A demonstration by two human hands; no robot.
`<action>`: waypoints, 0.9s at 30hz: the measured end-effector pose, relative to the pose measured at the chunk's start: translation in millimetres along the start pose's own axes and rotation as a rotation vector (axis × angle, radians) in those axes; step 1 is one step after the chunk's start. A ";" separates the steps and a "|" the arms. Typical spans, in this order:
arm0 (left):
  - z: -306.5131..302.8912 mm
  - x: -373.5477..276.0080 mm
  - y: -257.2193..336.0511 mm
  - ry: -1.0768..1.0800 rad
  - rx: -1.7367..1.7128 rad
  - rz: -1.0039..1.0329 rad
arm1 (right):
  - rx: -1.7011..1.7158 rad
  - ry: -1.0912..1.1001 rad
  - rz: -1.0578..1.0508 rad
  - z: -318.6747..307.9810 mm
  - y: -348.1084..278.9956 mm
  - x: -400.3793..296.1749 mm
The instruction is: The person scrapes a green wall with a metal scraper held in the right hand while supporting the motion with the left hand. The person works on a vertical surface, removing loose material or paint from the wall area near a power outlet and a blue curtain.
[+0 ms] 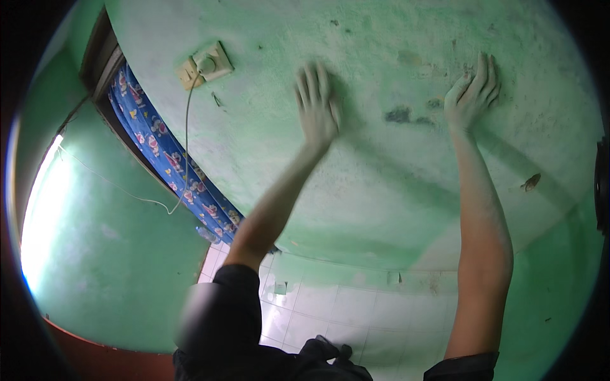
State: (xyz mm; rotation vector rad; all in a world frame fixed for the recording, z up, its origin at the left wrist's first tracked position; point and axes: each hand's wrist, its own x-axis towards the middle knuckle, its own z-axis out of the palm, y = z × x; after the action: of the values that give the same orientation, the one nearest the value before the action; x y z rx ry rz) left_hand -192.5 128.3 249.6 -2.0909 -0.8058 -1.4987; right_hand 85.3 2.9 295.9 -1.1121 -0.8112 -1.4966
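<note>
Both my arms reach out to a green painted wall point(381, 190) with worn, pale and stained patches. My left hand point(317, 105) lies against it, back toward me, fingers extended, holding nothing. Farther right, my right hand point(472, 97) is raised at the wall with bent wrist and slightly curved fingers, and nothing shows in it. Dark marks point(400, 114) stain the paint between the hands. To the left of my left hand are a wall socket point(217, 59) with a plug in it and a light switch point(188, 74) beside it.
A cable point(187, 128) hangs from the plug toward a lit tube lamp point(43, 190). A blue patterned curtain point(162, 152) covers a doorway at left, with a plastic bottle point(207, 235) near its lower end. White floor tiles point(352, 305) lie below, and a small paper piece point(280, 288) shows there.
</note>
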 end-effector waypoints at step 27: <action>23.1 -49.3 13.8 -0.166 0.071 -0.069 | 0.083 -0.056 0.090 41.9 16.6 -19.1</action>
State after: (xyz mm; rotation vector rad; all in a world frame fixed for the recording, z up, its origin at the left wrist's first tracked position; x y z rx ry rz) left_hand -179.0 123.3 195.3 -2.1761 -0.9860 -1.3226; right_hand 111.1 44.2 291.0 -1.1184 -0.8436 -1.3499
